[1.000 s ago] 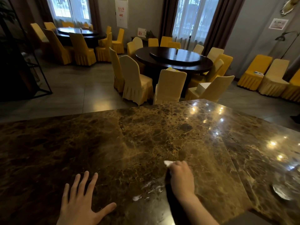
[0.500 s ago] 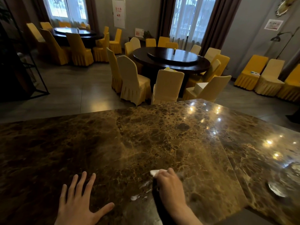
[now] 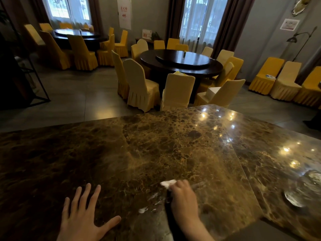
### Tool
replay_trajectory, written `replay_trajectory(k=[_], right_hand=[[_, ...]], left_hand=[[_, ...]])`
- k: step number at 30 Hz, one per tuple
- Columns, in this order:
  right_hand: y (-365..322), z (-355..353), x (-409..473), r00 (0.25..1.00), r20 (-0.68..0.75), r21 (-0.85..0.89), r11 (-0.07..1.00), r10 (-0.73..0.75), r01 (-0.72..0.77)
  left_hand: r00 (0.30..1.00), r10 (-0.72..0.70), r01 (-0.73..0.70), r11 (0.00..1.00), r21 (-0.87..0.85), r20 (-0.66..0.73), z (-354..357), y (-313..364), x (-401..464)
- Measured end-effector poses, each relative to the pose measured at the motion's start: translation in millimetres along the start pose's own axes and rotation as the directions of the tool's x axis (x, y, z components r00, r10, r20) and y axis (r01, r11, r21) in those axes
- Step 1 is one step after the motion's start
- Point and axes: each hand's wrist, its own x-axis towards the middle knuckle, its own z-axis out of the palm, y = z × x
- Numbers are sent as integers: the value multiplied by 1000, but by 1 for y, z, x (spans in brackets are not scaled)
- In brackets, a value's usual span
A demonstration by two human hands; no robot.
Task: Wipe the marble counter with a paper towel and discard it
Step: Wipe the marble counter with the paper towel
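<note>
Your left hand (image 3: 81, 218) is bare, with no ring or watch on it and short, plain nails. Your right hand (image 3: 184, 199) is bare too, and the forearm behind it carries no sleeve up to the frame's edge.
</note>
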Motion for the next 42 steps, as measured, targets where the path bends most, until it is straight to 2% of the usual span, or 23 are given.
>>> replay_trajectory(k=[2,3,4,8,10,12,15,17,19,21,23,25,29,31,33,35,36,39,42], right_hand=[[-23,8,-7,983,96,-16,987,-155,158],[-23,9,-5,976,129,-13,983,-178,182],[-18,5,0,981,124,-15,989,-146,149],[22,-16,20,991,-69,-82,989,114,-119],[20,-15,16,986,-87,-86,985,145,-152],[2,-6,2,995,1,-85,992,98,-98],[-26,4,-16,988,110,-1,994,-113,114],[-21,-3,-12,982,109,10,988,-153,153],[5,-19,2,999,-30,14,1000,23,-23],[45,-39,17,959,-160,-3,972,232,-235],[77,-53,25,921,-167,-69,928,351,-366],[85,-51,24,913,-152,-124,910,378,-397],[36,-20,6,958,-122,-69,960,261,-271],[-3,-5,-7,992,-34,-21,992,124,-124],[-32,3,-17,994,76,-9,997,-72,73],[-27,-1,-18,983,133,-3,992,-127,129],[-17,-7,-14,989,122,15,997,-82,81],[28,-26,3,982,-80,-51,983,172,-177],[22,-22,8,966,-143,-83,969,218,-231]], left_hand=[[1000,-7,7,1000,-6,-5,-1,-3,-3],[1000,-13,13,1000,-7,-1,-1,-5,-3],[1000,-15,15,1000,-4,5,-2,-5,-3],[1000,-25,25,1000,-18,-14,-6,-12,1],[1000,-18,18,1000,-18,-6,-6,-10,3],[1000,0,0,1000,-12,9,-2,-5,2],[1000,5,-5,1000,-6,24,0,-3,1],[999,3,-3,1000,3,36,-3,-3,2],[999,-5,4,1000,14,40,-5,-1,2],[1000,-9,8,1000,27,30,-5,1,2],[1000,-7,6,1000,20,28,-5,1,0],[1000,-7,7,1000,10,28,-4,0,0],[1000,1,-1,1000,4,15,-1,-1,0],[1000,2,-2,1000,5,10,0,-1,0],[1000,1,-1,1000,8,6,0,-1,0],[1000,4,-4,1000,3,6,-1,-2,-1],[1000,5,-5,1000,-2,6,-1,-2,-1],[1000,7,-7,1000,-8,5,-1,-2,-2],[1000,4,-4,1000,-6,3,-1,-2,-1]])
